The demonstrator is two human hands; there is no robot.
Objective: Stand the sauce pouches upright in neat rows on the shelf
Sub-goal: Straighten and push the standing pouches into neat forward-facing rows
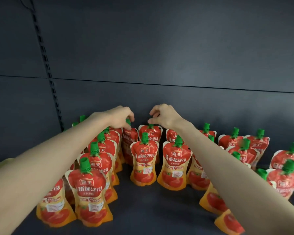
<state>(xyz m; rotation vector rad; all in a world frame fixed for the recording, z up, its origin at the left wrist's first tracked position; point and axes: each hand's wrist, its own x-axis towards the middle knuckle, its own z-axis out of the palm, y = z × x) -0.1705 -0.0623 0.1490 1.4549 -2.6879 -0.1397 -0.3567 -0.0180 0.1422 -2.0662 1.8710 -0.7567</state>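
Several red and orange sauce pouches with green caps stand upright on the dark shelf (148, 209). My left hand (121, 117) reaches to the back row and pinches the green cap of a back pouch (130, 141). My right hand (163, 116) hovers beside it, fingers loosely curled just above the cap of the neighbouring back pouch (150, 134), holding nothing. In front of these stand two pouches side by side, one (143, 165) on the left and one (175, 168) on the right. Both forearms hide parts of the side rows.
The dark back panel (159, 56) rises right behind the back row, with a slotted upright (47, 68) at the left. More pouches (285, 177) stand loosely grouped at the right. A bare strip of shelf runs down the middle towards me.
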